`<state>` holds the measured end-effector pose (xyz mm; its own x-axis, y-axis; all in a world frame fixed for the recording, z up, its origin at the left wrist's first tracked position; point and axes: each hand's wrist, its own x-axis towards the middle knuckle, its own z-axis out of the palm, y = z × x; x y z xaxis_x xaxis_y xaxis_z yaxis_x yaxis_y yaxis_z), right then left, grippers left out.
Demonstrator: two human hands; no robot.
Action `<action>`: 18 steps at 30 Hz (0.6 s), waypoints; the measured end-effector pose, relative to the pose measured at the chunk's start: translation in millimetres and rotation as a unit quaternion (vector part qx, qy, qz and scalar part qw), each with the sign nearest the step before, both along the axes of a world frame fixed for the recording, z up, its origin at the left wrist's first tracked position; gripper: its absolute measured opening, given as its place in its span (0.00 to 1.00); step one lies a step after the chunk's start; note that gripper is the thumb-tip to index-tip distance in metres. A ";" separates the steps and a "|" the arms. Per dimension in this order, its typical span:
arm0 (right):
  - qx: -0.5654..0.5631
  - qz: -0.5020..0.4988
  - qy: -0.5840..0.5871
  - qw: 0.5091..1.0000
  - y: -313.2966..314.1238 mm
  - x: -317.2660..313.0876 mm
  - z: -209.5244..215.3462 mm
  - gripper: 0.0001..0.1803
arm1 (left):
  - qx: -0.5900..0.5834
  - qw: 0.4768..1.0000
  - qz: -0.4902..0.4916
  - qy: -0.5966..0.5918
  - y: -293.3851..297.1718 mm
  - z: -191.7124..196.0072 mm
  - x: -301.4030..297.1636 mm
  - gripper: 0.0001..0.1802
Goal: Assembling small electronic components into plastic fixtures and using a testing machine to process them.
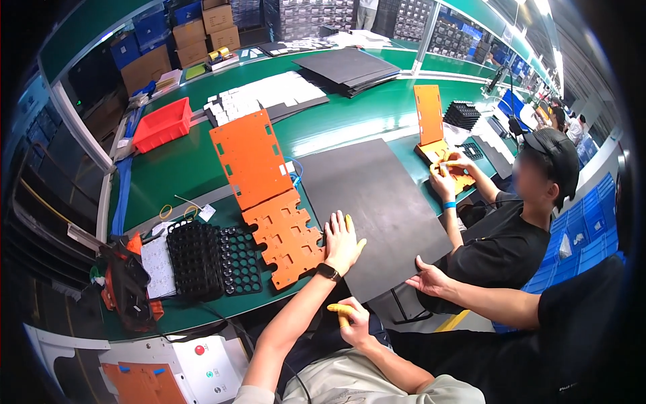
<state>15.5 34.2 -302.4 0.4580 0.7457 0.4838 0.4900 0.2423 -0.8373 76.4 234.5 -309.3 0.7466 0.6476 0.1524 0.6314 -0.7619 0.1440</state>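
My left hand (343, 244) lies flat on a large black sheet (367, 195), fingers spread, with yellow cots on some fingertips and a dark watch at the wrist. Closer to my body, my right hand (355, 324) is raised and half curled. Two of its fingers wear yellow cots and stand apart, and nothing shows between them. Left of the sheet is an orange hinged fixture (282, 236) with cut-outs, its lid (252, 160) standing up. Another person's hand (431, 277), reaching in from the right, touches the sheet's near right edge.
Black trays (194, 259) with round pockets stand left of the fixture. A red bin (162, 125), white cards (269, 94) and stacked black sheets (346, 69) lie farther back. At right, a capped person (511, 222) works at another orange fixture (429, 118). A button panel (205, 363) is lower left.
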 end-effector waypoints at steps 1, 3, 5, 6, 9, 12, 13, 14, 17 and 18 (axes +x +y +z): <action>0.000 -0.015 0.007 1.000 -0.1 3.7 2.9 0.24 | -0.004 1.000 0.006 0.012 -1.2 0.5 1.8 0.49; 0.004 -0.053 0.003 0.999 0.7 13.9 5.9 0.23 | -0.007 1.000 0.010 0.023 -2.8 1.4 4.8 0.50; 0.022 -0.094 -0.002 0.995 3.6 24.1 9.7 0.22 | -0.009 0.999 0.022 0.046 -3.5 0.4 5.3 0.51; 0.020 -0.107 0.003 0.994 4.3 30.5 5.9 0.22 | -0.008 0.999 0.022 0.047 -4.0 -0.2 5.4 0.51; 0.042 -0.164 0.004 0.986 7.2 53.0 -4.2 0.23 | -0.013 0.999 0.030 0.043 -7.4 -3.5 8.8 0.51; 0.044 -0.172 0.017 0.984 8.6 64.2 -7.5 0.22 | 0.000 0.998 0.033 0.047 -9.3 -9.0 11.2 0.51; 0.034 -0.170 0.020 0.985 8.6 65.7 -3.7 0.22 | 0.008 0.997 0.043 0.060 -10.0 -9.0 13.0 0.51; 0.034 -0.169 0.020 0.985 9.6 67.8 -4.1 0.22 | 0.016 0.996 0.053 0.073 -10.7 -9.2 14.6 0.51; 0.031 -0.174 0.018 0.984 13.3 76.6 -6.3 0.22 | 0.020 0.992 0.071 0.099 -11.9 -7.2 23.8 0.51; 0.037 -0.182 0.023 0.982 15.2 79.8 -6.9 0.21 | 0.020 0.992 0.071 0.097 -12.1 -6.2 26.3 0.51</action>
